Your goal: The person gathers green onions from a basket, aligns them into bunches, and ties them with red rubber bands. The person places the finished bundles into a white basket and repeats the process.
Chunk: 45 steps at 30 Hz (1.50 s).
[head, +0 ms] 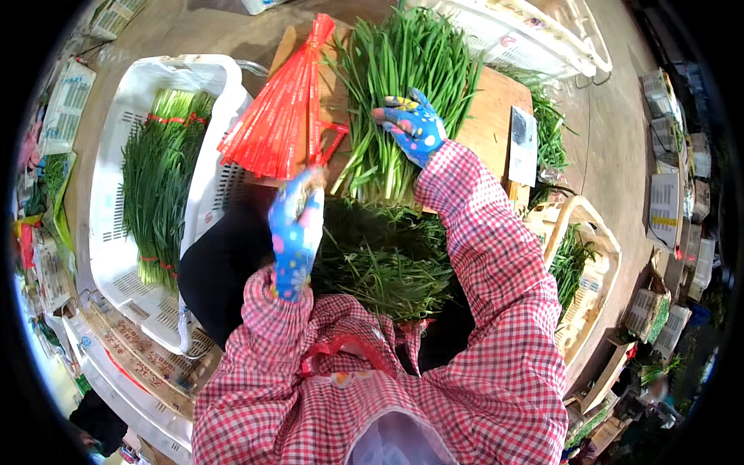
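Loose garlic chives (412, 64) lie in a thick pile on a wooden board (494, 113). My right hand (412, 128), in a blue patterned glove, rests on the pile with its fingers bent over the stalks. A bundle of red printed ties (279, 110) is spread on the board's left part, gathered at its top. At the lower end of these ties is my left hand (296, 232), gloved too; its fingertips are blurred, and whether they grip a tie is unclear. More loose green leaves (389, 273) lie below the board, in front of my body.
To the left, a white plastic crate (226, 81) holds chive bundles (168, 192) bound with red ties. Another white crate (546, 35) stands at the upper right. A basket (607, 273) with greens is at the right. A flat pale packet (523, 145) lies on the board's right edge.
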{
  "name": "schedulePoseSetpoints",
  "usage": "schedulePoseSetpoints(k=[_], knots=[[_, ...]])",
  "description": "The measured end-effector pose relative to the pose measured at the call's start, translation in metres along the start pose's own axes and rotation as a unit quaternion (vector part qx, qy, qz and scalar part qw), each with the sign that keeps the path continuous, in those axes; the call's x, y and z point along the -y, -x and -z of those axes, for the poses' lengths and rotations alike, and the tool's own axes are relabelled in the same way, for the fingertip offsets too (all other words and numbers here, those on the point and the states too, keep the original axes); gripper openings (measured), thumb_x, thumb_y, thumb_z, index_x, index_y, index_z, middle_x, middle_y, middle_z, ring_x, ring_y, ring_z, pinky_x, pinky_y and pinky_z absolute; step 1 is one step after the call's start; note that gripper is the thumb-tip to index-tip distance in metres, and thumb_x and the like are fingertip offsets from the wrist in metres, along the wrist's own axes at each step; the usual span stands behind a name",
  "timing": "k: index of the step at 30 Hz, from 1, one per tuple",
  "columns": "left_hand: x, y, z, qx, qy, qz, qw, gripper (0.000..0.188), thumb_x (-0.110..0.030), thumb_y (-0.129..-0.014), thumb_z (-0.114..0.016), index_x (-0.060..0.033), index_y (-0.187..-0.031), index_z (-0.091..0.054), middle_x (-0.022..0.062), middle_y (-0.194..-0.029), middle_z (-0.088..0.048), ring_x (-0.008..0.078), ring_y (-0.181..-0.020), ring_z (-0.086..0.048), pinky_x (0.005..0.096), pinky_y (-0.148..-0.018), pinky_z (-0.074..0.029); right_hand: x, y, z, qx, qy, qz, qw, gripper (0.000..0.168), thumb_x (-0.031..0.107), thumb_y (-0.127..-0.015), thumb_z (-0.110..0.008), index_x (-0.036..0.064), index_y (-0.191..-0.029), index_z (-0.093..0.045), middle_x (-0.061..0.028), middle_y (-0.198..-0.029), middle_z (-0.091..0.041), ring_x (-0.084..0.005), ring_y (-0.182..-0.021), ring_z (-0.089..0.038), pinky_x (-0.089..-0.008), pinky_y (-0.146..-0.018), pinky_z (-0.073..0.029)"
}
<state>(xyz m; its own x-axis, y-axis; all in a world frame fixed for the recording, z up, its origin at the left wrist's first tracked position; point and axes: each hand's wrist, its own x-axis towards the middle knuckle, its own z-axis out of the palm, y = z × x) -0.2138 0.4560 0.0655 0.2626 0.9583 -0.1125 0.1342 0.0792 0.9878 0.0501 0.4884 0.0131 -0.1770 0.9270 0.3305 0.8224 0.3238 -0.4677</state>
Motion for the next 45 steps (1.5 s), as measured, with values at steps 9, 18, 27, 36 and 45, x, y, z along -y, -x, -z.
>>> schedulePoseSetpoints(k=[9,18,27,36,45], knots=[[0.032,-0.032,-0.070,-0.015,-0.374,-0.184,0.909,0.034,-0.024,-0.081,-0.056,-0.0010,-0.105,-0.057,0.0196,-0.093,-0.061,0.0345,-0.084,-0.058,0.0410,-0.075,-0.047,0.016,-0.005,0.019,0.007,0.057,0.016,0.998,0.033,0.014,-0.080,-0.055,0.014,-0.113,-0.056,-0.0054,-0.112,-0.058,-0.0247,-0.112,-0.049,-0.0435,-0.103,-0.027],[0.007,-0.028,-0.075,0.042,-0.423,-0.143,0.894,0.033,-0.023,-0.076,-0.058,-0.0034,-0.102,-0.056,0.0154,-0.081,-0.058,0.0324,-0.072,-0.058,0.0410,-0.061,-0.048,0.038,-0.040,0.023,0.074,0.046,0.157,0.984,0.036,0.021,-0.077,-0.049,0.019,-0.113,-0.058,-0.0043,-0.113,-0.057,-0.0261,-0.121,-0.041,-0.0466,-0.104,-0.023],[0.053,-0.055,-0.032,-0.039,0.236,0.180,0.954,0.027,-0.019,-0.087,-0.051,-0.0039,-0.108,-0.057,0.0104,-0.098,-0.062,0.0182,-0.078,-0.061,0.0283,-0.064,-0.050,0.003,-0.014,-0.016,0.171,-0.015,0.118,0.978,0.027,0.021,-0.084,-0.046,0.016,-0.106,-0.061,0.0012,-0.108,-0.062,-0.0185,-0.108,-0.053,-0.0421,-0.107,-0.023],[0.067,-0.100,-0.040,-0.059,0.362,0.268,0.891,0.019,-0.022,-0.087,-0.051,-0.0074,-0.098,-0.054,0.0086,-0.095,-0.059,0.0208,-0.077,-0.061,0.0311,-0.061,-0.049,0.009,-0.013,-0.006,0.132,-0.089,0.093,0.983,0.026,0.017,-0.080,-0.051,0.014,-0.103,-0.063,0.0010,-0.107,-0.062,-0.0210,-0.105,-0.054,-0.0440,-0.104,-0.026],[0.060,-0.123,-0.042,0.007,0.205,0.253,0.945,0.017,-0.024,-0.084,-0.058,-0.0088,-0.093,-0.057,0.0040,-0.072,-0.059,0.0119,-0.054,-0.057,0.0237,-0.043,-0.046,0.020,-0.015,0.010,0.128,-0.037,0.083,0.988,0.028,0.014,-0.080,-0.052,0.015,-0.107,-0.061,-0.0027,-0.104,-0.063,-0.0244,-0.104,-0.054,-0.0461,-0.104,-0.027]])
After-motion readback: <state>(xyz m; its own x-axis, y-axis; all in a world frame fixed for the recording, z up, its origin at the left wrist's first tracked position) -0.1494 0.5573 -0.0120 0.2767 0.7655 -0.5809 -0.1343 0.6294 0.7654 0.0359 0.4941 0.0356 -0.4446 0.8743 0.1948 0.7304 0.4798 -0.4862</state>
